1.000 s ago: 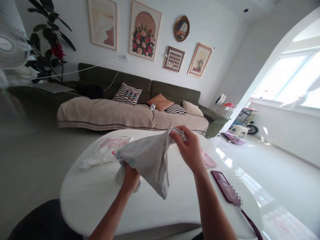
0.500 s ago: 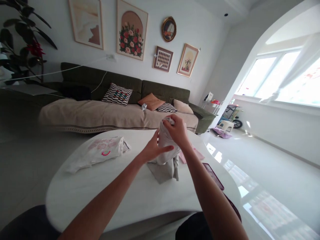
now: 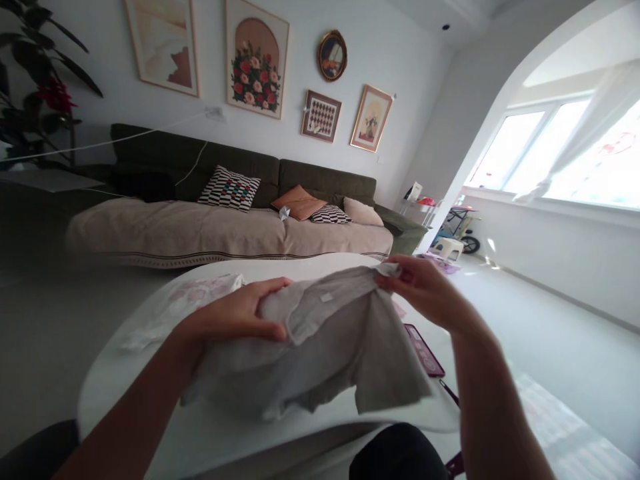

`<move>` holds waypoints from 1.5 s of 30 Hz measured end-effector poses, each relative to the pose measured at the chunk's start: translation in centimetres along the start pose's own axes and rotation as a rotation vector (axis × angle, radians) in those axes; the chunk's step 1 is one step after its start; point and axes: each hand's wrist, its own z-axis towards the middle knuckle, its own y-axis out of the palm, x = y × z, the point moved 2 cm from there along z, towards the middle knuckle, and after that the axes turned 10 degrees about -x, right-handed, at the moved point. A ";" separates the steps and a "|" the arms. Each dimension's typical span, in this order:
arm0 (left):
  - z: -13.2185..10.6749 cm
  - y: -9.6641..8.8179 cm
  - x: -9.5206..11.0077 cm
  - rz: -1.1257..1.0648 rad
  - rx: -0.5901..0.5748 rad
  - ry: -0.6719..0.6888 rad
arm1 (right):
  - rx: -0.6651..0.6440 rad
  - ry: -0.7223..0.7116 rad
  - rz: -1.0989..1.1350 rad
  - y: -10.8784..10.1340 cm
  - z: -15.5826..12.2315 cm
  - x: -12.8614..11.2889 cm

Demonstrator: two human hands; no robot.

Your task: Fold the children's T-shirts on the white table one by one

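Observation:
A light grey shirt hangs spread between my hands over the near part of the white table, with a small pale label near its upper edge. My right hand pinches the shirt's top right edge between thumb and fingers. At the other side my left hand grips the cloth, its thumb in front and its fingertips partly hidden in the folds. Behind the left hand lies a white garment with a pink print, flat on the table. A bit of pink cloth peeks out behind the shirt.
The white rounded table reaches to my knees. Near its right edge are a dark red framed tray-like item and a thin dark object. Beyond stands a green sofa with a beige cover and several cushions.
The grey cloth was bunched upright between my hands; now it is opened out wide. My left hand has moved left and nearer, my right hand to the right and slightly down.

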 end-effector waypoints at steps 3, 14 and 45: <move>2.3 2.4 -2.2 0.244 0.147 -0.055 | 0.007 0.159 0.062 2.3 3.1 4.4; 5.8 -4.0 -2.3 0.320 0.533 0.061 | 0.517 -0.134 -0.275 0.9 3.4 1.4; -14.6 12.8 -17.0 0.328 -0.264 -0.450 | 0.081 0.314 -0.089 17.9 -16.6 15.7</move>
